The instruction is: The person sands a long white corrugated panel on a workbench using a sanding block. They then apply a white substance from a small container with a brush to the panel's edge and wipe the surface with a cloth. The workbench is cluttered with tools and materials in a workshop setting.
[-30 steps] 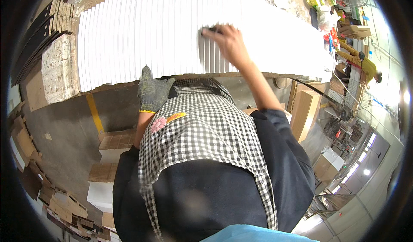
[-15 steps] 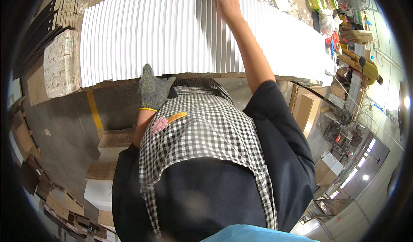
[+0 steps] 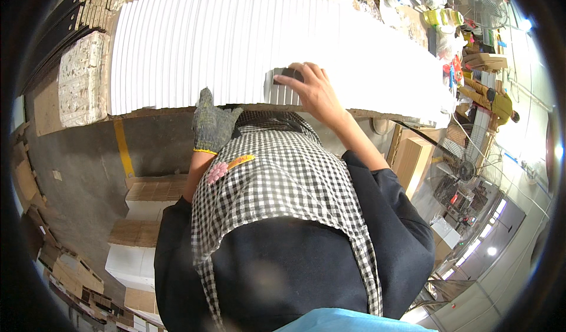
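Observation:
A long row of white strips (image 3: 177, 49), set side by side, stretches across the bench in front of me. My right hand (image 3: 318, 93), bare, grips a small dark block (image 3: 287, 75) that looks like a sanding block. It lies against the strips close to their near ends, right of the middle. My left hand (image 3: 213, 122), in a grey knitted glove with a yellow cuff, rests at the near edge of the row, with fingers stretched out and apart. Part of that hand is hidden below the edge.
At the left end stand a worn, pale block (image 3: 84, 81) and a stack of dark boards (image 3: 65, 25). Bottles and bags (image 3: 445, 19) clutter the far right. Cartons (image 3: 410, 155) and a standing fan (image 3: 466, 170) are right of me. Another person (image 3: 501, 105) is farther off.
My right hand has come from the far ends of the strips toward me with the dark block, down to near the front edge. The gloved left hand has barely moved.

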`<state>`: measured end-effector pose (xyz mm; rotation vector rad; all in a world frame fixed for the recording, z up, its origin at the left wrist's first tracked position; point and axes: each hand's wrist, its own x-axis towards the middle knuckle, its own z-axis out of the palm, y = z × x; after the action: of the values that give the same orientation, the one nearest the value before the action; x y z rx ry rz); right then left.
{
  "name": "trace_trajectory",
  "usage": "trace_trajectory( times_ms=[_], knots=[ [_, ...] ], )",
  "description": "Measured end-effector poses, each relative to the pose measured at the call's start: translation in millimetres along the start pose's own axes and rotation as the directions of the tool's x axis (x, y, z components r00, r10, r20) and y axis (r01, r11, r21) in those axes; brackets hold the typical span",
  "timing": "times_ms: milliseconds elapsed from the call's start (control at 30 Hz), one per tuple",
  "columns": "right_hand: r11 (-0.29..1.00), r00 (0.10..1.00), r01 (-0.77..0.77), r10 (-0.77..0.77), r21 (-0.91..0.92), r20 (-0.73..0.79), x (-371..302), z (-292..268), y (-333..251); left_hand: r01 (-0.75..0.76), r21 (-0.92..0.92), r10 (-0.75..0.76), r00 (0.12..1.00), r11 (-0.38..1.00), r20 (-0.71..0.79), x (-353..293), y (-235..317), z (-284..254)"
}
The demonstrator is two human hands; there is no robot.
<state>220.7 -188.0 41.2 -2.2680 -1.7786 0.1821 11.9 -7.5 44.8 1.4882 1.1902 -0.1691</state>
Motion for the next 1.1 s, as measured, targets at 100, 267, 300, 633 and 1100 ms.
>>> trace_trajectory(
  times_ms=[100, 267, 300, 633, 1100],
  knots=[
    [0.996, 0.987, -0.060, 0.048, -0.069, -0.152, 50.1, 29.6, 42.7, 0.075, -0.419, -0.077, 0.997, 0.905, 0.013, 34.7, -56.2, 15.6],
    [0.955, 0.944, -0.172, 0.089, -0.243, -0.316, 184.0, 44.3, 142.1, -0.020, -0.189, 0.026, 0.999, 0.982, 0.029, 4.3, -6.7, 0.3],
    [0.982, 0.941, -0.166, 0.132, -0.087, -0.311, 196.5, 37.0, 147.7, -0.009, -0.157, 0.013, 1.000, 0.987, 0.026, 0.9, -2.1, -1.0],
    [0.999, 0.997, -0.049, 0.049, -0.005, -0.064, 60.3, 21.4, 20.1, -0.081, 0.041, 0.081, 0.997, 0.996, -0.002, 9.9, -14.9, -0.1],
    [0.991, 0.900, -0.124, 0.088, -0.056, -0.426, 187.3, 50.1, 136.9, -0.070, -0.020, 0.070, 0.998, 0.997, -0.005, 27.1, -25.4, 6.7]
  ],
)
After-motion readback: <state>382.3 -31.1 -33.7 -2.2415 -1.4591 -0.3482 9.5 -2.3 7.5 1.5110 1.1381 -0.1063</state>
